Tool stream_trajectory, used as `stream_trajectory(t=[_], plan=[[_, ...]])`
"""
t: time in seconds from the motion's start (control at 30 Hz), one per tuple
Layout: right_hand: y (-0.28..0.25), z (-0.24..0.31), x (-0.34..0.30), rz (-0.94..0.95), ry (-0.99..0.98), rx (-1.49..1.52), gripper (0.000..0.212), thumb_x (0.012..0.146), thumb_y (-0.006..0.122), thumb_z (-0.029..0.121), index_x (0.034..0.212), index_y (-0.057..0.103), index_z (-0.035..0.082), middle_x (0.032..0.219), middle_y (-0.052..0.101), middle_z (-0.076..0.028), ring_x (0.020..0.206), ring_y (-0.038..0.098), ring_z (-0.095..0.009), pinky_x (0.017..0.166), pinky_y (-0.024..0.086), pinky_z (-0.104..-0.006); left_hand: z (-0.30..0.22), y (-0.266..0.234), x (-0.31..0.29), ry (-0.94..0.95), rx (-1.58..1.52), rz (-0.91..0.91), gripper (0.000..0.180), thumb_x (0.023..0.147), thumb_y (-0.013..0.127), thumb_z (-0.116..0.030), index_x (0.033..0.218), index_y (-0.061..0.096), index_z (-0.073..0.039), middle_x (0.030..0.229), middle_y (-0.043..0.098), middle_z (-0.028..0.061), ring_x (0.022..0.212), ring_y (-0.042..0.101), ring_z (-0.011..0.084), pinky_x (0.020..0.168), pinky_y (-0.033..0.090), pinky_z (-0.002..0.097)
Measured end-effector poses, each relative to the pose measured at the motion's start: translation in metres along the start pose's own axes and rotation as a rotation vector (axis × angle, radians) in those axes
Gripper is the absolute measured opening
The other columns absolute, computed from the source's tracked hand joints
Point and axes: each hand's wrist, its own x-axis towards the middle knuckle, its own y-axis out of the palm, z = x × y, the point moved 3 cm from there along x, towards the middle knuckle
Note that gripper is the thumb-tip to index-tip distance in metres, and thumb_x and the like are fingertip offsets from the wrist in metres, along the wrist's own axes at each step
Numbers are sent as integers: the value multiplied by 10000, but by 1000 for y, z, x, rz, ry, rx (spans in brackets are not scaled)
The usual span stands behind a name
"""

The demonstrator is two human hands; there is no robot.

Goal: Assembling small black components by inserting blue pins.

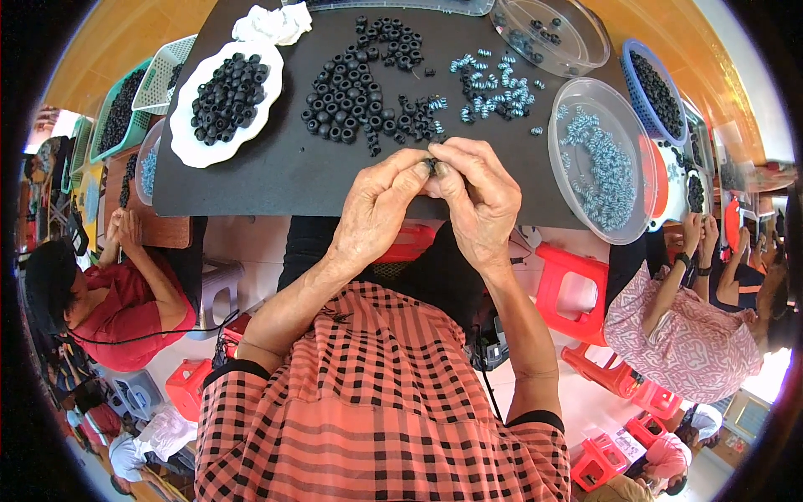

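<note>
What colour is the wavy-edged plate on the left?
The plate is white, clearest in the head view.

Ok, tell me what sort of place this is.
Likely a hand-assembly workshop: black ring-shaped parts on a dark table, a clear tray of small blue pieces, and red stools.

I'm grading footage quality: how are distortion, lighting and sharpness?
All head view: the scene warps toward a black round border; the lower right rim is blown out white; left hand, right hand and table are well lit; beads look fairly sharp; the pinched dark piece is indistinct.
</note>
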Motion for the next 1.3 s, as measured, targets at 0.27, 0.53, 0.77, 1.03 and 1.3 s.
stream_trajectory(t=[0.27,0.53,0.77,1.03,1.3], plan=[[-3,0,1,23,-36,-36,202,810,660,-49,1006,680,-7,966,628,-95,792,617,-133,692,510,-250,10,-1,2,57,-98,6,260,990,431,-115,1093,592,61,897,636,64,838,593,112,796,487,259],[-3,-4,0,25,108,260,192,792,654,-98,967,664,-19,970,605,-76,764,580,-96,682,502,-236,5,0,0,13,10,-4,251,985,444,-121,1084,601,49,884,637,59,837,591,107,796,481,250],[-4,-5,0,15,56,302,182,794,639,-119,955,642,-32,955,584,-63,766,552,-82,665,496,-224,0,0,-1,15,39,-7,234,975,458,-112,1064,605,46,877,628,45,836,569,89,766,467,239],[-4,-4,-2,6,49,206,181,797,638,-108,948,674,-14,974,602,-73,777,589,-94,664,511,-218,2,1,-1,45,90,-19,220,966,469,-108,1051,604,43,849,609,32,794,538,85,723,452,241],[-2,-1,0,-23,221,504,135,836,628,-78,959,670,-41,993,604,-84,798,579,-90,662,499,-217,-5,3,-1,92,241,13,263,977,447,-145,1075,597,47,907,639,48,846,565,83,766,455,234]])
